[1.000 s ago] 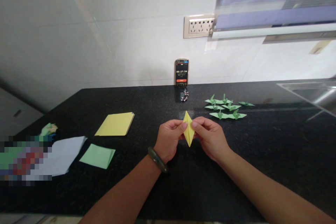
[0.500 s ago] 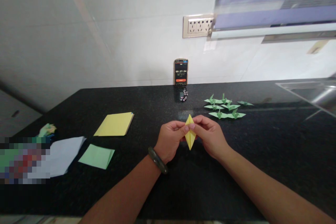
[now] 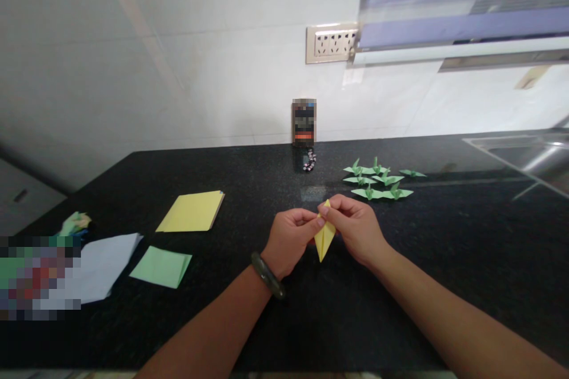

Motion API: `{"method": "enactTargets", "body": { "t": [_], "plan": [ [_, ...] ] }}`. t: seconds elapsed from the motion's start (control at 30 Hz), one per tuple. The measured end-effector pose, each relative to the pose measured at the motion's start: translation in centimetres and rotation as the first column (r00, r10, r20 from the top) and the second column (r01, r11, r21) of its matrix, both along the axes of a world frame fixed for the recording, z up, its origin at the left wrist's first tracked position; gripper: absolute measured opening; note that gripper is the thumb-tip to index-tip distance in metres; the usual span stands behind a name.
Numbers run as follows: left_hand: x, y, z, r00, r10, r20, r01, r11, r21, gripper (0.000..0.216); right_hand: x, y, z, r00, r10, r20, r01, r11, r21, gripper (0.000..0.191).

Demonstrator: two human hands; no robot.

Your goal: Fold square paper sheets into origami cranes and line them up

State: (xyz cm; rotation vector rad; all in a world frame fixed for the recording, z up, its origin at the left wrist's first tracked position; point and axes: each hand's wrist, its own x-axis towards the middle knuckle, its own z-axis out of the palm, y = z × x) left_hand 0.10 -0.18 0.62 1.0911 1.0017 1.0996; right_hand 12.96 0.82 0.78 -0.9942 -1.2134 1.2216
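A narrow folded yellow paper (image 3: 324, 238) hangs point-down between both hands above the black counter (image 3: 311, 308). My left hand (image 3: 290, 240), with a dark bracelet at the wrist, pinches its upper left side. My right hand (image 3: 355, 228) pinches the top tip, fingers curled over it. Most of the paper's upper half is hidden by the fingers. Several finished green paper cranes (image 3: 377, 180) lie just beyond my right hand.
A stack of yellow sheets (image 3: 191, 212), a green sheet (image 3: 160, 266) and a white sheet (image 3: 104, 263) lie at the left. A phone (image 3: 304, 121) leans on the wall with a bead bracelet (image 3: 309, 160) before it. A steel sink (image 3: 528, 157) is at the far right.
The yellow paper has dropped a little and its top tip is now bent down under my right fingers. Both hands have closed in over its upper part.
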Motion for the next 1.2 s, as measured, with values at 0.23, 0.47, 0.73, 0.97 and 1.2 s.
{"method": "enactTargets", "body": {
  "t": [0.23,0.47,0.73,0.97,1.2],
  "plan": [
    [0.03,-0.1,0.24,1.0,0.01,0.007,-0.01,1.0,-0.008,0.017,0.05,0.04,-0.01,1.0,-0.006,-0.017,0.006,1.0,-0.016,0.021],
    [-0.09,-0.04,0.1,0.994,-0.069,0.081,0.071,0.997,-0.029,0.028,0.22,0.21,-0.08,0.995,0.042,-0.091,-0.048,0.997,-0.064,0.023],
    [-0.1,0.1,0.05,0.984,-0.03,0.176,0.04,0.998,-0.057,0.033,0.28,0.15,-0.53,0.994,0.105,-0.023,-0.105,0.994,0.013,0.023],
    [-0.15,0.08,0.07,0.985,-0.037,0.166,0.047,0.997,-0.057,0.033,0.12,-0.22,-0.08,0.997,0.063,0.052,-0.066,0.996,0.057,0.019],
    [-0.23,0.12,-0.16,0.993,-0.009,0.119,0.011,1.0,-0.011,0.026,0.13,-0.16,-0.36,0.99,0.015,0.142,-0.032,0.992,0.123,0.018]
  ]
}}
